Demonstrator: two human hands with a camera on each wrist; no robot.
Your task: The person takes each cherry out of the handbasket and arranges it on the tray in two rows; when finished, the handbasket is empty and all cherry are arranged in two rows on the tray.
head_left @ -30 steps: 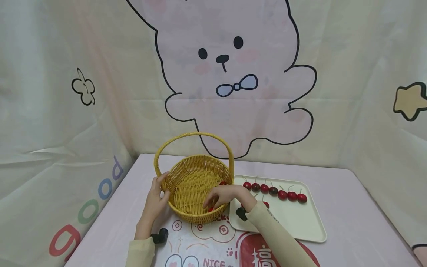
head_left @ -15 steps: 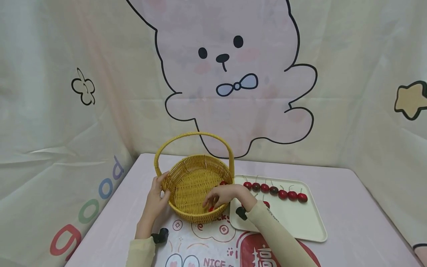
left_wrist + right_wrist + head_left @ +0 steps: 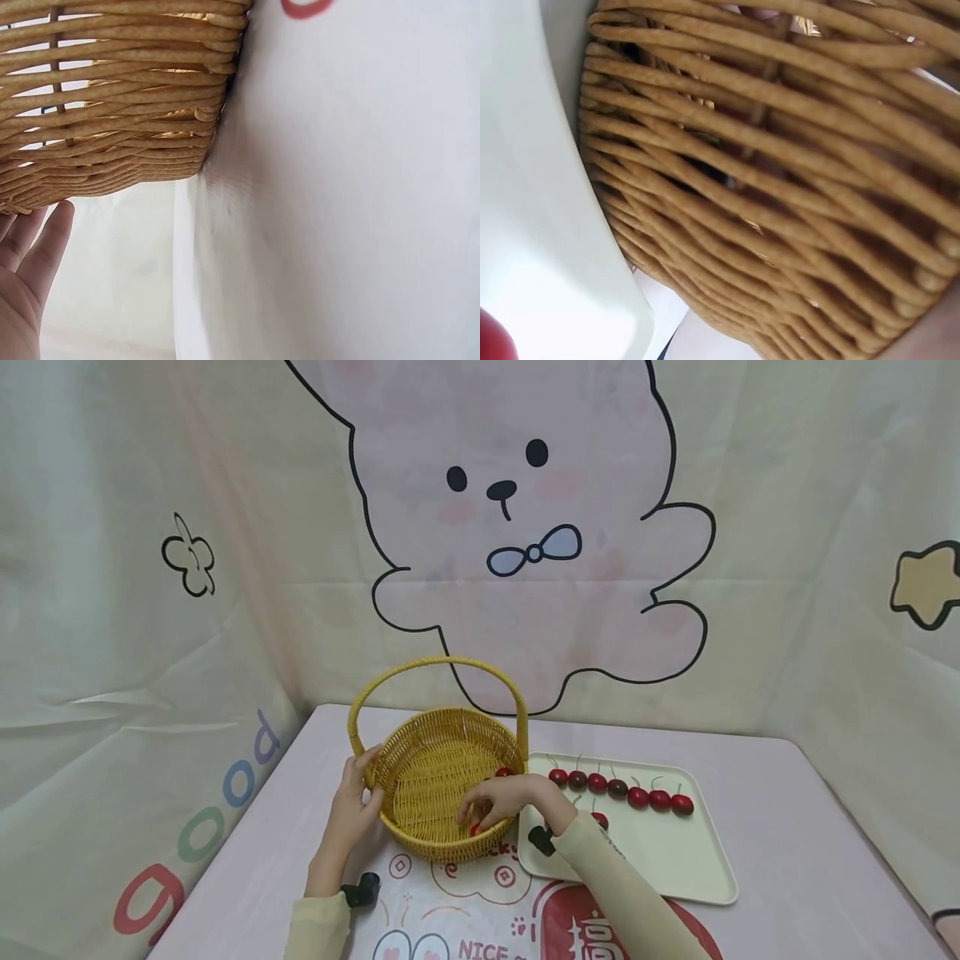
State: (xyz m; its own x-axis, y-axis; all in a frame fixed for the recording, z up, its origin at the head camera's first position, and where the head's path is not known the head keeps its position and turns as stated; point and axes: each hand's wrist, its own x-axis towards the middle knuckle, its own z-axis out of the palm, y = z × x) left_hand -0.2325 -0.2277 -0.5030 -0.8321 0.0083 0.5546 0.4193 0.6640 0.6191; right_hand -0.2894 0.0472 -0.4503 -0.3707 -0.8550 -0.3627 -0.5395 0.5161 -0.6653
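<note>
A round yellow wicker basket (image 3: 427, 785) with a tall arched handle stands on the table. My left hand (image 3: 351, 802) holds its left rim at the foot of the handle; in the left wrist view the fingers (image 3: 49, 247) meet the woven edge. My right hand (image 3: 502, 800) reaches over the right front rim, fingers curled down inside around a red cherry (image 3: 476, 830), partly hidden by the fingers. Another cherry (image 3: 503, 772) lies inside the basket near its right wall. The right wrist view shows mostly the basket's outer weave (image 3: 765, 172).
A cream tray (image 3: 675, 860) sits right of the basket, its edge close against the wicker. Along its back runs a row of several stemmed red and dark cherries (image 3: 637, 797). One more cherry (image 3: 600, 820) shows beside my right forearm. A printed curtain (image 3: 750, 677) stands behind the table.
</note>
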